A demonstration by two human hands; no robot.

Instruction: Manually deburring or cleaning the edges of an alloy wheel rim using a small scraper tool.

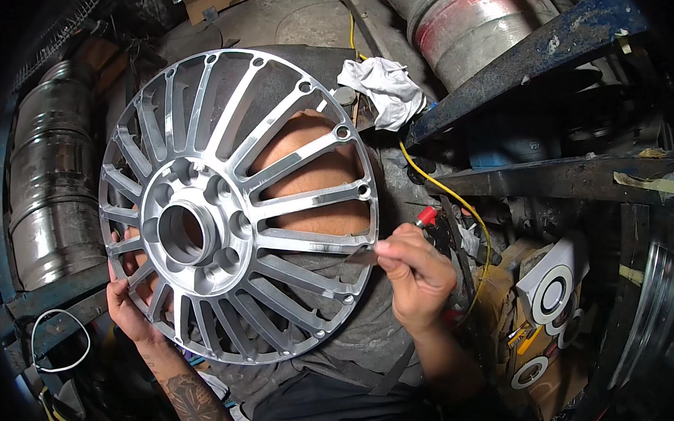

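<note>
A bare silver wheel rim face [231,243] with many thin spokes and a round centre bore is tilted up in front of me. My left hand [132,306] grips its lower left edge, thumb in front and the other fingers partly hidden behind the spokes. Between the thumb and fingers of my right hand [418,276] is a small flat, brownish-grey piece [362,255] that looks like sandpaper. It meets the outer end of a spoke at the right edge. Behind the spokes, a bare knee [308,178] shows.
Metal wheel barrels stand at the left [53,185] and far right [471,30]. A blue steel rack [531,72] juts in at the right. A white rag [383,90], a yellow cable [461,199], a red-tipped tool [427,217] and a cardboard box with white rings [552,293] lie around.
</note>
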